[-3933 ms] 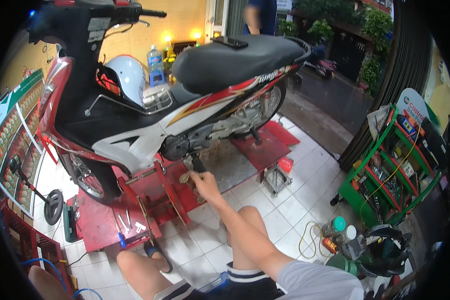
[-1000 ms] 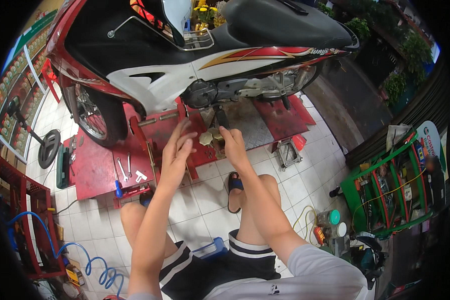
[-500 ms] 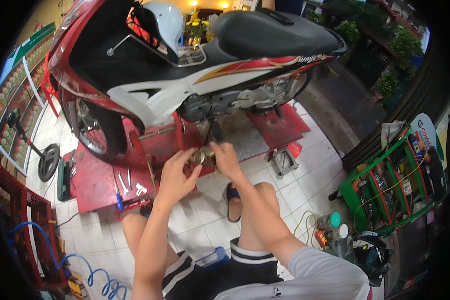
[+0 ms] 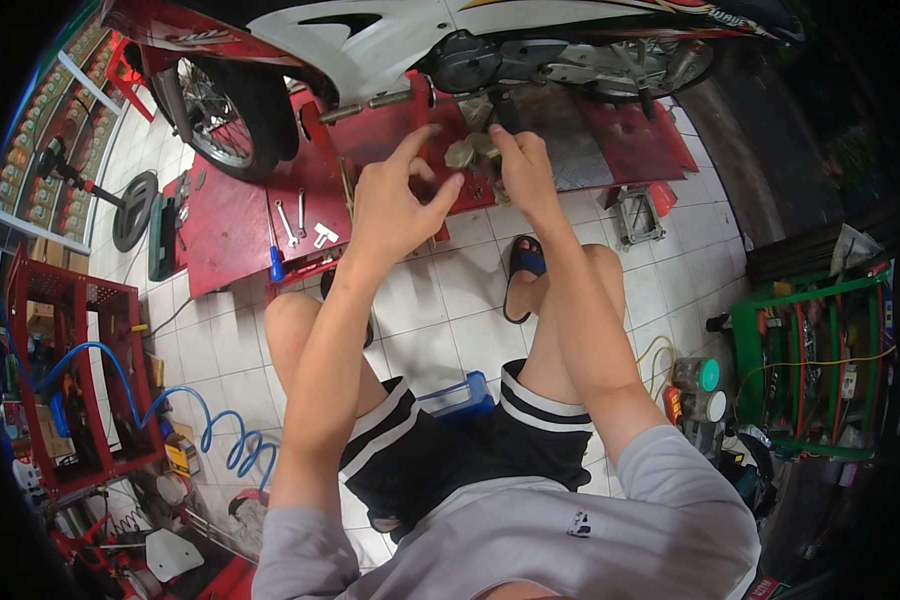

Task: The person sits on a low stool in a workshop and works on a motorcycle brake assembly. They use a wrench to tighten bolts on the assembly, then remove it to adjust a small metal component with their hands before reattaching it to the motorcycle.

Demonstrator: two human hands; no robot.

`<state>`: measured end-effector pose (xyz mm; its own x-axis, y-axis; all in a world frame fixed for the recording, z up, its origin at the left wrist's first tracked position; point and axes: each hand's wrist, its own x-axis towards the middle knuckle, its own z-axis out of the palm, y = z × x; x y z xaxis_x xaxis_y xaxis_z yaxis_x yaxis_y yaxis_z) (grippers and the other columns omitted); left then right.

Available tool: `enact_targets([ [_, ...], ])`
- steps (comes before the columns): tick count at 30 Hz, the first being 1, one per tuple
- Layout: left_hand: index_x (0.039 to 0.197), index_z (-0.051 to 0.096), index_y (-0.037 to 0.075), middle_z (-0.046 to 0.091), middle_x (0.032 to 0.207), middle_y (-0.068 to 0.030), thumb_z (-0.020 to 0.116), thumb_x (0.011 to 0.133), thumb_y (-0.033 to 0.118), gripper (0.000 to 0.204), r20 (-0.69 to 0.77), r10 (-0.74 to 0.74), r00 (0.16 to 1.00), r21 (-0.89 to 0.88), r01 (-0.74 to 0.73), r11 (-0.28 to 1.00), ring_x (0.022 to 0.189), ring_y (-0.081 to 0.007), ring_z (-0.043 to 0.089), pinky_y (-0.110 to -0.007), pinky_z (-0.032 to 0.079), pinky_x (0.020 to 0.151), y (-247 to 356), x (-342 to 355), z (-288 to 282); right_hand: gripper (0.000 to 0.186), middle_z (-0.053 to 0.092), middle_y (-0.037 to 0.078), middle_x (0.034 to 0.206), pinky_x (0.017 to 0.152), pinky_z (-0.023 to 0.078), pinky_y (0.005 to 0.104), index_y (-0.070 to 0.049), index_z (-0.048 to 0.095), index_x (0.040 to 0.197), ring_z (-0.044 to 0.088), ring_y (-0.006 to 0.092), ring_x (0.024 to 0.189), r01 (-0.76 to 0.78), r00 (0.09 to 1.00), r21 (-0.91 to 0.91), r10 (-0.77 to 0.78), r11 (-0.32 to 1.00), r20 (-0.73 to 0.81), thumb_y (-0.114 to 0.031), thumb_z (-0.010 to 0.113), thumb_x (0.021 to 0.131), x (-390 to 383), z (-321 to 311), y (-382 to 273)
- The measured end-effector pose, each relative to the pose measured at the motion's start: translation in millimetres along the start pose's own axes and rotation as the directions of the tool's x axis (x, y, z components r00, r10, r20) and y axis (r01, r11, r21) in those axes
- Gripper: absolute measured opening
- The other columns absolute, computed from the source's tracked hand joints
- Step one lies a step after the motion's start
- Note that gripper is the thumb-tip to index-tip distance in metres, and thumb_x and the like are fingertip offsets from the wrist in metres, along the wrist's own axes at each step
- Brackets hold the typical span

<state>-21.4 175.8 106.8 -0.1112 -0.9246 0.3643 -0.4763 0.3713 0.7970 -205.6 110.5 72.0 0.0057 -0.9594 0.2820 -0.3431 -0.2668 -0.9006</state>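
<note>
In front of the motorbike [image 4: 540, 60], my right hand [image 4: 527, 178] holds a small, dull brass-grey metal engine part [image 4: 460, 154], with rounded, lumpy ends. Its exact kind is too small and blurred to tell. My left hand [image 4: 398, 208] is just left of the part, thumb and index finger spread apart, with nothing between them. Below and beyond both hands lies the red lift platform [image 4: 225, 225]. On its left side are two wrenches [image 4: 288, 222], a blue-handled screwdriver [image 4: 275, 262] and a small white T-shaped piece [image 4: 325, 235].
A red shelf rack [image 4: 80, 375] stands at left with a coiled blue air hose [image 4: 210, 430]. At right are a green rack [image 4: 810, 365] and lidded jars [image 4: 705, 375]. A metal stand [image 4: 638, 215] sits beside the platform, and a blue tray [image 4: 460, 395] lies between my legs.
The view has tipped downward, so the motorbike sits higher in it. My left hand has come away from the metal part and its fingers have spread; my right hand still holds the part.
</note>
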Motion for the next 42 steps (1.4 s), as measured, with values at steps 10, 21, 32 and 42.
enact_targets([
  [10,0.137,0.049,0.001,0.069,0.088,-0.0129,0.074,0.077,0.018,0.067,-0.075,0.183,0.980,0.129,-0.173,0.976,0.083,-0.0238,0.069,-0.033,0.054,0.075,-13,1,7,0.055,0.047,0.022,0.050,0.055,0.041,0.0417,0.011,0.055,0.062,0.050,0.0269,0.047,0.005,0.998,-0.056,-0.002,0.998,0.061,-0.035,0.052,0.092,5,-2,-6],
  [21,0.137,0.049,0.001,0.069,0.100,-0.0146,0.075,0.073,0.020,0.072,0.029,-0.044,0.999,0.040,0.043,0.998,0.084,-0.0242,0.067,-0.034,0.052,0.071,-3,1,1,0.055,0.056,0.025,0.058,0.064,0.046,0.0435,0.009,0.060,0.065,0.058,0.0370,0.058,-0.007,1.000,-0.135,0.011,0.991,0.028,-0.039,0.050,0.092,1,-1,-9],
  [32,0.138,0.048,-0.003,0.065,0.073,-0.0096,0.076,0.075,0.021,0.073,-0.087,0.228,0.970,0.202,-0.207,0.957,0.063,-0.0182,0.062,-0.029,0.048,0.058,-19,-1,4,0.055,0.059,0.024,0.060,0.067,0.047,0.0442,0.006,0.063,0.065,0.060,0.0378,0.061,-0.019,0.990,-0.248,0.052,0.969,0.128,-0.040,0.048,0.092,0,0,-19],
  [42,0.142,0.045,0.004,0.061,0.121,-0.0215,0.074,0.075,0.025,0.076,0.072,-0.084,0.994,0.073,0.079,0.994,0.085,-0.0301,0.069,-0.033,0.056,0.080,-4,0,-7,0.057,0.061,0.025,0.064,0.071,0.048,0.0451,0.004,0.065,0.066,0.064,0.0408,0.070,-0.044,0.993,-0.263,0.071,0.964,0.097,-0.045,0.049,0.090,1,4,-11],
])
